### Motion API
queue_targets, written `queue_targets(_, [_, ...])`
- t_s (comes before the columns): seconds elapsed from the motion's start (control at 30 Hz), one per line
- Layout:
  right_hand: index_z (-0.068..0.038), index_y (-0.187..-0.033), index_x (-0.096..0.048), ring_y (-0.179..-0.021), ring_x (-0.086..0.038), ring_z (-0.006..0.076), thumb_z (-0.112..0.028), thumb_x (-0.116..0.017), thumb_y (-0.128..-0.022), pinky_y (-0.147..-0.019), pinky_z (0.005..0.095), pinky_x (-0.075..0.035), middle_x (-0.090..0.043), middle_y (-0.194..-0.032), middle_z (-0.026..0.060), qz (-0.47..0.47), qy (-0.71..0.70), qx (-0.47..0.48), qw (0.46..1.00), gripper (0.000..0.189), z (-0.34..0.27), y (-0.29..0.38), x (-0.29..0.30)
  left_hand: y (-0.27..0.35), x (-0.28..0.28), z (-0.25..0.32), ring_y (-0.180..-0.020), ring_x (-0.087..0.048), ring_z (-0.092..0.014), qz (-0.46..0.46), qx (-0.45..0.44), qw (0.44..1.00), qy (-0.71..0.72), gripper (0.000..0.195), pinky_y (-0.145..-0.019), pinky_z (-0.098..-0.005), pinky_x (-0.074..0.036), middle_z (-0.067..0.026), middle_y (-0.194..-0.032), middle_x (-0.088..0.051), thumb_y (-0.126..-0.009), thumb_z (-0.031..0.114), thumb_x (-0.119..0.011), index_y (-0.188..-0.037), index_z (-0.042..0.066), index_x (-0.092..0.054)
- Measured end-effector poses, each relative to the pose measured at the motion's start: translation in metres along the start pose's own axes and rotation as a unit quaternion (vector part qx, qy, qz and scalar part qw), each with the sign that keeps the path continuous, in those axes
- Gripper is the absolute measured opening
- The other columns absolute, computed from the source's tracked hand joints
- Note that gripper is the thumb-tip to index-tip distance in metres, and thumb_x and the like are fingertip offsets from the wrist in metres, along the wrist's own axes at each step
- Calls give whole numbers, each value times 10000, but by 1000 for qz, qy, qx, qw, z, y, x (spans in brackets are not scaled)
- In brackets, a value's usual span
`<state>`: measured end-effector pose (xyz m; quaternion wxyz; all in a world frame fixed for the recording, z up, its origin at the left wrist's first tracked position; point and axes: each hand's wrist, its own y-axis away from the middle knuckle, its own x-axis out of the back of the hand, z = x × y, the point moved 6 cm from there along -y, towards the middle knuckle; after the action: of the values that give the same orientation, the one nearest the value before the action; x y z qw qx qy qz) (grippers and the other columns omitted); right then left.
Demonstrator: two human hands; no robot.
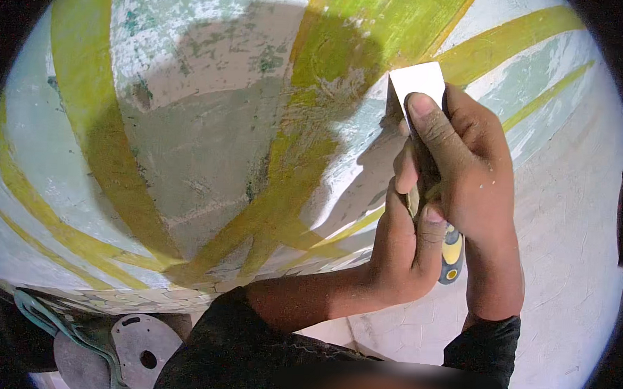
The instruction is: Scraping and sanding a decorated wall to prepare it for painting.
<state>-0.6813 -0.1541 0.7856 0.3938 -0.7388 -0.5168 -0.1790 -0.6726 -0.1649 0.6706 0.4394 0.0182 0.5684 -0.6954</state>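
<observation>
A flat-bladed scraper, its broad blade shining white, points up towards the painted wall. My right hand is closed on it, thumb flat on the blade. Just below and to the left, my left hand is closed about the lower part of the tool, its thumb and fingers around a thin pale-edged piece that I cannot identify. A dark grey and yellow handle shows beyond the hands; its join with the blade is hidden. Yellow-green bands cross the white and pale green wall, with bare grey patches between them.
Round grey metal plates with holes lie at the lower left beside a teal strap. A strip with a stone-like pattern runs along the wall's lower edge. A pale textured surface extends on the right. Shadows fall across the wall.
</observation>
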Motion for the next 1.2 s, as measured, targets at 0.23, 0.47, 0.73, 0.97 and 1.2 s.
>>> queue_targets(0.23, [-12, -864, -542, -395, -453, 80, -274, -501, -1004, -401, 212, -339, -560, -542, 55, 4, -9, 6, 1000, 299, -3, -4, -2, -3, 0, 2, -1275, -384, -259, -28, -2, 999, 15, 537, -1060, -344, -305, -206, -1418, -327, -1040, 171, -318, -1469, -78, -112])
queue_targets(0.47, [-24, -850, -555, -437, -486, 75, -295, -514, -1001, -434, 205, -351, -562, -555, 43, 2, -1, 8, 1000, 313, 4, -4, 6, -10, -1, 5, -1234, -420, -249, -10, -18, 1000, -11, 501, -1029, -352, -338, -201, -1369, -374, -1039, 164, -333, -1449, -74, -169])
queue_targets(0.73, [-21, -842, -551, -412, -468, 77, -301, -519, -999, -405, 210, -335, -566, -546, 53, -2, 3, -4, 1000, 323, 2, 0, 0, -6, 0, 6, -1229, -428, -256, -7, 16, 1000, -4, 507, -1034, -356, -339, -201, -1357, -390, -1048, 190, -306, -1456, -71, -156])
queue_targets(0.97, [-8, -853, -571, -414, -469, 78, -292, -514, -1001, -405, 211, -339, -562, -547, 45, 7, -16, 15, 1000, 325, 18, -1, 2, -1, -1, -5, -1271, -409, -336, -21, 11, 999, -23, 545, -1069, -400, -295, -272, -1373, -359, -1030, 189, -320, -1452, -91, -118])
queue_targets(1.2, [-17, -845, -573, -378, -436, 81, -305, -524, -993, -371, 230, -310, -572, -549, 51, 11, -16, 10, 1000, 328, 19, 6, 0, 8, -2, -3, -1148, -467, -205, 26, 13, 997, -73, 434, -992, -339, -371, -150, -1290, -457, -1054, 181, -327, -1424, -34, -253])
